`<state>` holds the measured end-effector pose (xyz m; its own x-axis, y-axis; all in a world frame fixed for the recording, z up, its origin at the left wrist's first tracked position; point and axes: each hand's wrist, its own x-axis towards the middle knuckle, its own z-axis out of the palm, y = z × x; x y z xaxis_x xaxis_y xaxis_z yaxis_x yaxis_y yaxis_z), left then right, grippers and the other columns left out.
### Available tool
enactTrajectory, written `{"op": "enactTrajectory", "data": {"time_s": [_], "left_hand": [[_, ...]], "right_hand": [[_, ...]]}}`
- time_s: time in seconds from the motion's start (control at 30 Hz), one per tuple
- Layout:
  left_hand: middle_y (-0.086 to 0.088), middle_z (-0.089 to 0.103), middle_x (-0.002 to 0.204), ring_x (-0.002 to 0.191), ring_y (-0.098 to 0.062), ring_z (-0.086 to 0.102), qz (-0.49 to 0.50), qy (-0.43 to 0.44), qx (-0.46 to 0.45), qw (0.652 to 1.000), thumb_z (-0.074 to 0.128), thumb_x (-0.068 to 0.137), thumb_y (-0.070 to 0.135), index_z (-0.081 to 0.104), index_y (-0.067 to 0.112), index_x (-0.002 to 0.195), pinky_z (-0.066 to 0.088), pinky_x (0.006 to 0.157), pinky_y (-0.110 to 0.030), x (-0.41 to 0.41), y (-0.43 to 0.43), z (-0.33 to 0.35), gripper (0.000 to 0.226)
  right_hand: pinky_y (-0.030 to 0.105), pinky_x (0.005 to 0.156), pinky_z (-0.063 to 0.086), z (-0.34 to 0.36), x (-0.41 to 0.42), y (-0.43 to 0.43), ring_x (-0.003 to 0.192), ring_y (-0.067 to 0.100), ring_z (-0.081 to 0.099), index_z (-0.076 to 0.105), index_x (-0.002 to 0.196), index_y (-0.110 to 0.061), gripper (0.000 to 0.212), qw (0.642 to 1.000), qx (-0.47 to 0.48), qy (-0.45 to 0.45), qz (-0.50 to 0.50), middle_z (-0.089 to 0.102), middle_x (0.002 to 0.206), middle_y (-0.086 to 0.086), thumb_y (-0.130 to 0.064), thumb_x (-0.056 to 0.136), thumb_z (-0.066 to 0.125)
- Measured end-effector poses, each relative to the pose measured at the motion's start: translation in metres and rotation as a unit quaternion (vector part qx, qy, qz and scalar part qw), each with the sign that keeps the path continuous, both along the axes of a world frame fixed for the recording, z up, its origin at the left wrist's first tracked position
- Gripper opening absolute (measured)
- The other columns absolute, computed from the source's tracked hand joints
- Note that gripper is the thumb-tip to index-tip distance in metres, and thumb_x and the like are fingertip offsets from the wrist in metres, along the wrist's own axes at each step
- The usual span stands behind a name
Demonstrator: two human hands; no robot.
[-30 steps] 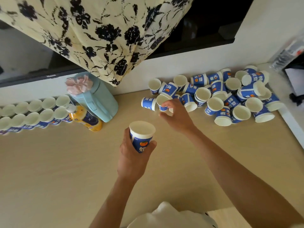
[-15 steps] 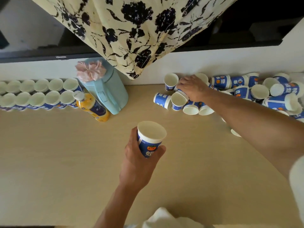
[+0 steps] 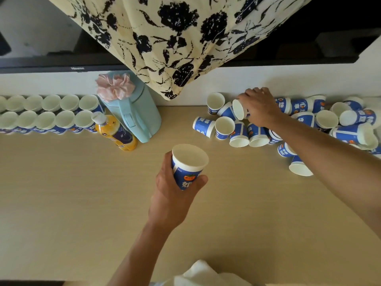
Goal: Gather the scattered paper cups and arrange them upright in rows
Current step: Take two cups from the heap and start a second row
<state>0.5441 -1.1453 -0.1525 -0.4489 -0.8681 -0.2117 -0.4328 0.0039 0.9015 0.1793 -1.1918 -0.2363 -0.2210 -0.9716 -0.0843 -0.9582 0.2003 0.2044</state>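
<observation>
Held an upright cup (image 3: 188,166) in the left hand (image 3: 173,201), thumb and fingers curled round its blue wall, white mouth open to the camera, over the middle of the worktop (image 3: 72,203). Could not tell whether its base touched the surface.

Had the right hand (image 3: 260,109) out at the far right by the wall, fingers curled over the closed end of a tipped cup (image 3: 240,109) lying on its side with its mouth facing left. Gripped that one at the left end of the heap of cups (image 3: 334,124), a jumble of blue and white ones, some on their sides, some mouth down, some standing, spread along the wall beneath and beyond the right forearm. Saw one standing just left of the right hand and another just in front of the tipped one.

Saw two rows of cups (image 3: 47,114) standing mouth up, packed side by side along the wall at the far left, well apart from both hands. Noted between rows and heap a pale blue jug (image 3: 134,118) with a pink ruffle (image 3: 115,87) on its lid, and an orange bottle (image 3: 115,134) just beside it, next to the last cup of the near row. Saw patterned cloth (image 3: 185,38) hanging above, over a dark screen (image 3: 41,62).
</observation>
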Motion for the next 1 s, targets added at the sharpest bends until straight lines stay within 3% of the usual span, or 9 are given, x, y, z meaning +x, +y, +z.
{"op": "enactTrajectory", "data": {"time_s": [0.17,0.23,0.37,0.47,0.57,0.67,0.8,0.87,1.0], "left_hand": [[0.027,0.066,0.099,0.091,0.001,0.065,0.009,0.028,-0.006,1.000,0.083,0.081,0.018,0.053,0.025,0.117,0.048,0.074,-0.009,0.009,0.000,0.003,0.047],[0.027,0.066,0.101,0.093,0.001,0.065,0.018,0.037,-0.009,0.999,0.080,0.084,0.018,0.052,0.026,0.118,0.049,0.078,-0.011,0.017,0.001,0.004,0.045],[0.023,0.065,0.101,0.093,-0.002,0.063,0.037,0.047,-0.014,0.998,0.073,0.090,0.020,0.051,0.027,0.121,0.049,0.080,-0.018,0.039,0.002,0.006,0.039],[0.017,0.066,0.103,0.094,-0.007,0.064,0.036,0.060,-0.006,0.998,0.067,0.096,0.027,0.049,0.032,0.122,0.051,0.085,-0.025,0.061,-0.001,0.009,0.033],[0.016,0.067,0.106,0.099,-0.012,0.066,0.039,0.054,-0.007,0.998,0.066,0.088,0.040,0.050,0.042,0.117,0.055,0.092,-0.036,0.086,-0.010,0.011,0.033],[0.014,0.069,0.104,0.097,-0.010,0.067,0.051,0.051,-0.007,0.997,0.070,0.077,0.050,0.055,0.038,0.117,0.057,0.089,-0.040,0.110,-0.025,0.010,0.045],[0.010,0.067,0.111,0.092,0.003,0.063,0.083,0.041,-0.026,0.995,0.076,0.070,0.045,0.057,0.031,0.121,0.048,0.075,-0.011,0.163,-0.060,0.009,0.056],[0.005,0.065,0.114,0.094,0.002,0.062,0.094,0.038,-0.035,0.994,0.077,0.067,0.047,0.058,0.031,0.120,0.044,0.072,-0.004,0.193,-0.079,0.009,0.059],[0.006,0.066,0.116,0.099,-0.009,0.063,0.128,0.036,-0.028,0.991,0.072,0.061,0.057,0.059,0.032,0.123,0.049,0.081,-0.020,0.266,-0.120,0.003,0.068]], "right_hand": [[0.049,0.098,0.042,0.021,0.033,0.037,0.115,0.036,0.054,0.055,0.131,-0.009,0.075,0.957,-0.150,-0.223,-0.112,0.056,0.123,0.015,-0.021,0.067,0.091],[0.043,0.091,0.046,0.027,0.061,0.054,0.106,0.029,0.056,0.057,0.124,-0.009,0.069,0.910,-0.216,-0.319,-0.156,0.057,0.118,0.012,-0.020,0.065,0.090],[0.006,0.070,0.042,0.038,0.137,0.087,0.084,-0.001,0.055,0.056,0.114,-0.016,0.052,0.792,-0.271,-0.506,-0.207,0.060,0.105,0.001,-0.011,0.073,0.088],[0.003,0.073,0.041,0.036,0.190,0.101,0.091,-0.007,0.057,0.056,0.119,-0.018,0.057,0.741,-0.284,-0.572,-0.205,0.063,0.109,-0.008,-0.010,0.074,0.088],[0.016,0.084,0.047,0.032,0.235,0.103,0.102,0.004,0.061,0.055,0.123,-0.025,0.064,0.727,-0.271,-0.600,-0.194,0.066,0.111,-0.015,-0.023,0.070,0.090],[0.027,0.088,0.049,0.035,0.270,0.095,0.108,0.008,0.062,0.055,0.122,-0.031,0.066,0.711,-0.264,-0.622,-0.193,0.067,0.115,-0.016,-0.028,0.066,0.090],[0.031,0.088,0.051,0.045,0.326,0.064,0.109,0.008,0.063,0.055,0.122,-0.034,0.066,0.707,-0.250,-0.635,-0.187,0.067,0.115,-0.018,-0.028,0.065,0.090],[0.034,0.089,0.053,0.048,0.355,0.045,0.108,0.008,0.064,0.056,0.121,-0.035,0.066,0.702,-0.243,-0.643,-0.186,0.067,0.114,-0.019,-0.027,0.065,0.091],[0.038,0.089,0.056,0.046,0.422,0.003,0.105,0.011,0.066,0.059,0.118,-0.036,0.064,0.693,-0.222,-0.662,-0.180,0.069,0.113,-0.016,-0.031,0.062,0.089]]}}
